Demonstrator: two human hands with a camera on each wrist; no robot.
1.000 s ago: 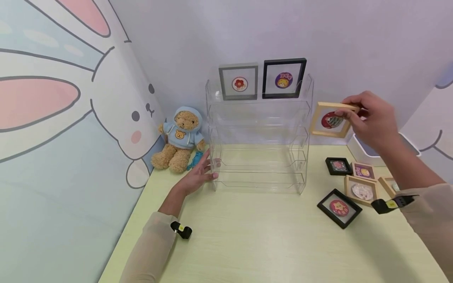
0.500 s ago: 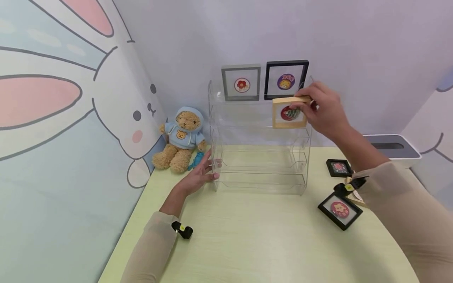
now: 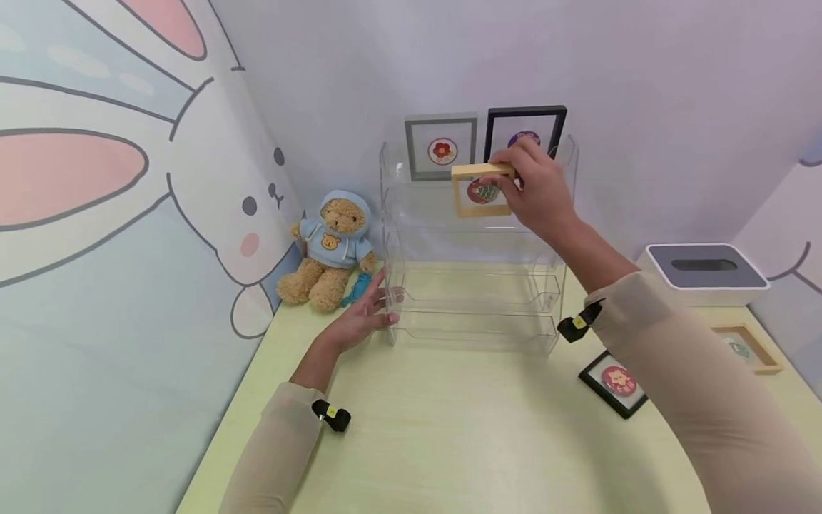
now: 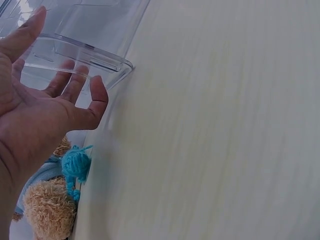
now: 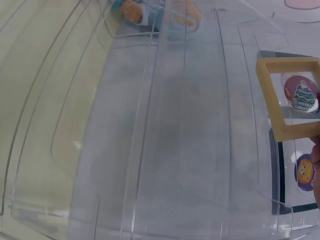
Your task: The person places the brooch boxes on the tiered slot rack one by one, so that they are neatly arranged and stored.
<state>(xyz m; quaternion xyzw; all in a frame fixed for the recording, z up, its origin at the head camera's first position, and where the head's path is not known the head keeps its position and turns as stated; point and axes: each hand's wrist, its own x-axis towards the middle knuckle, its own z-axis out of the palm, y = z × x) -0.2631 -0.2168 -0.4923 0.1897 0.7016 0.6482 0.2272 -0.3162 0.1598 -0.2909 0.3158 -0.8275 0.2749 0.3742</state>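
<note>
Up against the clear acrylic rack [image 3: 474,243], the right hand [image 3: 536,187] pinches a wooden frame [image 3: 480,191] by its top edge, holding it in front of the rack's second tier, just below the grey frame [image 3: 441,146] and black frame [image 3: 525,135] standing on the top shelf. The wrist view shows its badge behind clear film, the frame [image 5: 291,97] hanging free of any ledge. Down at the rack's left foot, the left hand [image 3: 361,317] lies flat, fingers [image 4: 75,85] straight against the wall [image 4: 80,47], bracing it. A teddy bear [image 3: 329,250] sits left of the rack; a black frame [image 3: 613,382] and a white box [image 3: 705,275] lie to its right. Risk, I'd say: the grip is only at the top edge, so the frame could swing, catch the shelf lip and tip forward, or knock the black frame above.
</note>
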